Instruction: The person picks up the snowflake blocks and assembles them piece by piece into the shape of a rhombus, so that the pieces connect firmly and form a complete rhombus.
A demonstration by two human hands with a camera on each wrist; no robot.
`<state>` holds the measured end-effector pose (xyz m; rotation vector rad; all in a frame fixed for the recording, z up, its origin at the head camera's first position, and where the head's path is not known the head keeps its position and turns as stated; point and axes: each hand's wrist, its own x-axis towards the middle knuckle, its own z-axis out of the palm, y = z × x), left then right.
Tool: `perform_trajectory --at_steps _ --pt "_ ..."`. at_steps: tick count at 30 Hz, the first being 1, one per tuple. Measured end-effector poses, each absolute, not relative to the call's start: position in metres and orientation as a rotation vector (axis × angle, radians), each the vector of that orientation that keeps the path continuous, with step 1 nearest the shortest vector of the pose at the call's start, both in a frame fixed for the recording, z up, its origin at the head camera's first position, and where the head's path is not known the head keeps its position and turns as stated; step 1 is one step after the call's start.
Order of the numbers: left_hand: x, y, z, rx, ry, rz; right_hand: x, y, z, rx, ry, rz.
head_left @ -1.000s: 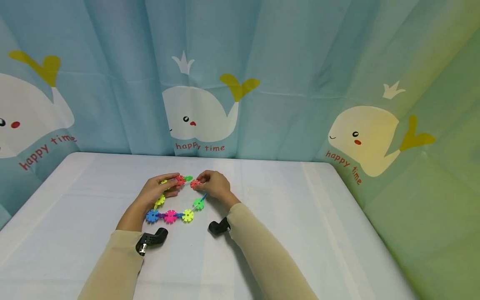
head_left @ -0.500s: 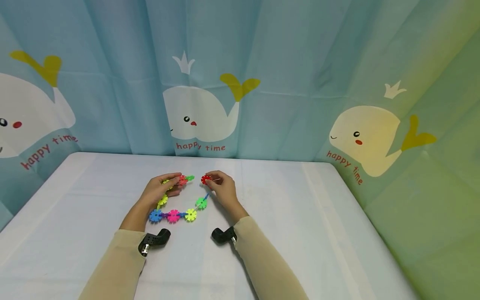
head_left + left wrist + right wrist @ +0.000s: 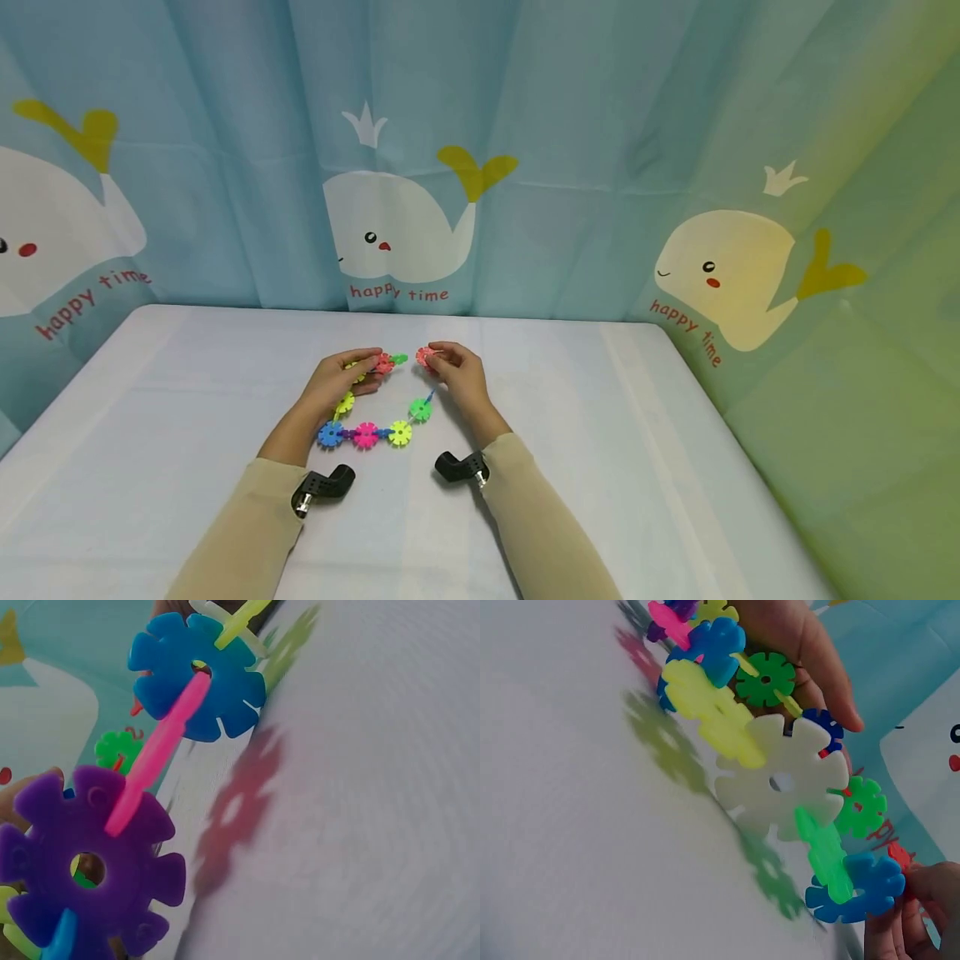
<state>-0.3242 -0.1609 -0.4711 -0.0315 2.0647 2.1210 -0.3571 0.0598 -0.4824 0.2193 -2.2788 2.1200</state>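
A chain of slotted plastic snowflake discs (image 3: 366, 435) curves between my two hands, raised over the table. My left hand (image 3: 333, 387) grips the chain's far left part, its fingers across a yellow and a red disc (image 3: 385, 363). Beyond those fingers a green disc (image 3: 401, 359) sticks out as one free end. My right hand (image 3: 465, 379) pinches another red disc (image 3: 423, 356), facing that green disc across a small gap. In the right wrist view, a blue disc (image 3: 859, 889) sits right by the right fingertips, and a white disc (image 3: 787, 780) hangs mid-chain.
A white-covered table (image 3: 600, 467) lies under the hands, with its far edge behind them. A blue-green curtain (image 3: 570, 242) printed with whales hangs behind and along the right. Each wrist carries a black camera mount (image 3: 326, 483).
Both hands and the chain have shifted right. The right hand has drawn its red disc away from the green end, turning it, and the gap has narrowed slightly since half a second ago.
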Motion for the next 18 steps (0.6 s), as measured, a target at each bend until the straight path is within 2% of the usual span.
perform_trajectory --at_steps 18 --pt "-0.325 -0.145 -0.471 -0.045 2.111 2.064 -0.356 0.063 -0.483 0.204 -2.22 2.198"
